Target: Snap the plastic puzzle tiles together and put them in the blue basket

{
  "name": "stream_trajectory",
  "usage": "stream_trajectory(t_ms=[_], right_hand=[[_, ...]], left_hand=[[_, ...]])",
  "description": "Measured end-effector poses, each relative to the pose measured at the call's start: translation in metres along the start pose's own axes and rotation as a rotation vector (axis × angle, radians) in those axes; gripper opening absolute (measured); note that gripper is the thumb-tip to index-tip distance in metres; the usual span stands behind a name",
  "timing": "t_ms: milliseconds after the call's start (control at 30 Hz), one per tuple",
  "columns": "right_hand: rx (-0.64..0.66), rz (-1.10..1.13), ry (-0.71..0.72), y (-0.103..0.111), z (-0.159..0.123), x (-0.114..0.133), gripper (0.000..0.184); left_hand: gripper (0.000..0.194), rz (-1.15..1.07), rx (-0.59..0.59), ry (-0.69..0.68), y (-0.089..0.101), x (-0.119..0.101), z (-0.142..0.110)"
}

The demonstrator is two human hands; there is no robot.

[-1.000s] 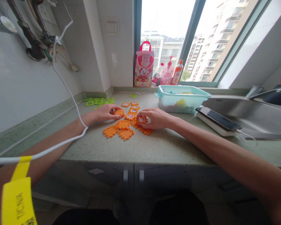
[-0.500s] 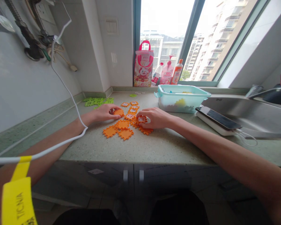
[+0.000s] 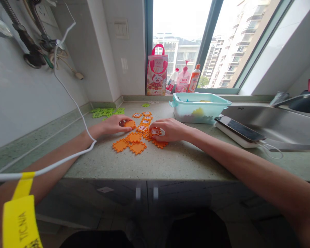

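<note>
Orange tiles (image 3: 137, 148) spread over the middle of the tabletop (image 3: 144, 165); they look light, stiff and hardly fragile, best pinched by opposite toothed edges. The left grip (image 3: 111, 124) is narrow, holding a plain-faced tile (image 3: 130, 124); the right grip (image 3: 173, 130) pinches a printed tile (image 3: 156, 131). Overlap prevents a full orange count. From there, a green heap (image 3: 105, 112), uncountable, sits at ten o'clock, one green tile (image 3: 145, 105) at twelve, one tub (image 3: 196, 115) at two, three bottles (image 3: 183, 81) at one.
</note>
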State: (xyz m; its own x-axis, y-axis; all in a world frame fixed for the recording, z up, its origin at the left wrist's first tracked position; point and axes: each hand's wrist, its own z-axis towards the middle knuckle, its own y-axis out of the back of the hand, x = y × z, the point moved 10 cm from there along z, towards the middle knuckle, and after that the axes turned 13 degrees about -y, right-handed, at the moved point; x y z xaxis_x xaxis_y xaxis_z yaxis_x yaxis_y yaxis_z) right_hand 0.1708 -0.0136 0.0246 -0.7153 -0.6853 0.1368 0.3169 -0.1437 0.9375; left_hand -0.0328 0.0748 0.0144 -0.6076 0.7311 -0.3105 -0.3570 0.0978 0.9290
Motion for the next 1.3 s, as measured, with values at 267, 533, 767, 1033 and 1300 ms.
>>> stream_trajectory(t_ms=[267,533,767,1033,1300], right_hand=[[-0.010,0.010,0.005,0.000,0.000,0.000,0.032],[-0.083,-0.010,0.002,0.006,0.000,-0.003,0.032],[-0.265,-0.021,-0.076,0.025,0.000,-0.019,0.027],[-0.602,-0.101,-0.255,0.079,-0.015,-0.058,0.036],[-0.775,-0.233,-0.475,0.139,-0.039,-0.106,0.048]], left_hand=[[0.078,0.001,0.001,-0.001,0.001,-0.001,0.000],[0.076,-0.003,0.001,-0.011,0.000,0.000,-0.001],[0.075,0.002,-0.005,-0.019,0.001,-0.004,0.000],[0.072,0.007,-0.018,-0.042,0.001,0.000,-0.001],[0.075,0.003,-0.002,-0.032,0.002,-0.004,-0.001]])
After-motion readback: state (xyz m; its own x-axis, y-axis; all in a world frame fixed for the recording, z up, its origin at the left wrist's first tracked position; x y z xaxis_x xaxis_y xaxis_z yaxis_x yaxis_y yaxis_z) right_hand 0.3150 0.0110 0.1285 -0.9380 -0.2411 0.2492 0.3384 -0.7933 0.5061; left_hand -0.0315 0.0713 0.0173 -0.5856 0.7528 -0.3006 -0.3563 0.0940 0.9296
